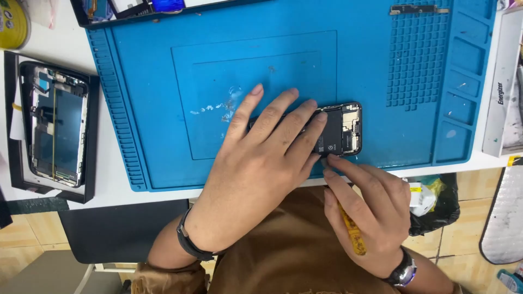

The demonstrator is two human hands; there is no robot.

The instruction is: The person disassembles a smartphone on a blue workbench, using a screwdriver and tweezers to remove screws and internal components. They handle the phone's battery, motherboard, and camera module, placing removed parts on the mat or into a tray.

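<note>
Head view looks down on the left hand, fingers spread flat and pressing on an opened smartphone that lies on a blue repair mat, only the phone's far end showing past the fingertips. Just right of and below that hand, the right hand is closed around a yellow-handled tool, its tip meeting the phone's near edge. Well off to the left hand's left, a detached phone screen rests in a black tray.
</note>
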